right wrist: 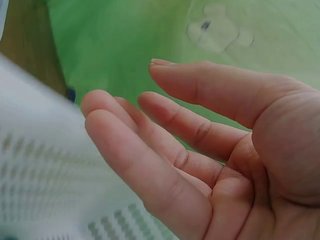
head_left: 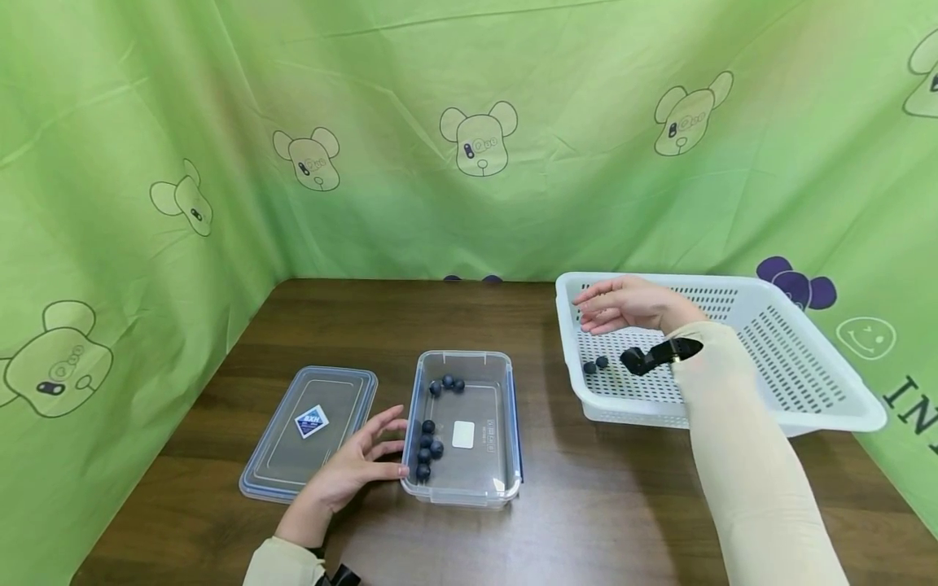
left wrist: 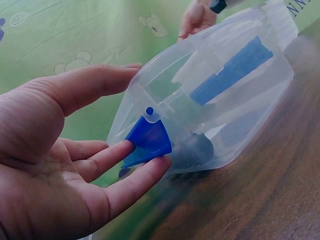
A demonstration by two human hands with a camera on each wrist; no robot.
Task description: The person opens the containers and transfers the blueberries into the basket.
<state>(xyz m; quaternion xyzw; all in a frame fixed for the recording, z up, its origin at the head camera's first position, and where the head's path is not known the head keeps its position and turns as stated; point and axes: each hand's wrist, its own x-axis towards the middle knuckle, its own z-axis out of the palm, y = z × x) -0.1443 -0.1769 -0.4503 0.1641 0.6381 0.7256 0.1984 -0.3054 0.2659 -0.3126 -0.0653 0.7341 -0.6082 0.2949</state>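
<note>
On the wooden table stands a clear plastic container (head_left: 479,480) without its lid, several blueberries (head_left: 425,456) lying along its left side and in the far left corner. My left hand (head_left: 355,468) is at the container's left side, thumb by the rim, fingers extended. In the left wrist view two fingertips touch the blue latch (left wrist: 150,142) on the container's wall. My right hand (head_left: 633,303), relaxed with nothing in it, hovers over the left end of a white perforated basket (head_left: 791,350). Two dark blueberries (head_left: 596,365) sit on the basket floor below it.
A clear lid (head_left: 293,460) with a blue edge and a blue-and-white diamond label lies flat on the table (head_left: 484,317), left of the container. Behind the table hangs a green curtain (head_left: 396,195) printed with bear heads. The basket reaches toward the right table edge.
</note>
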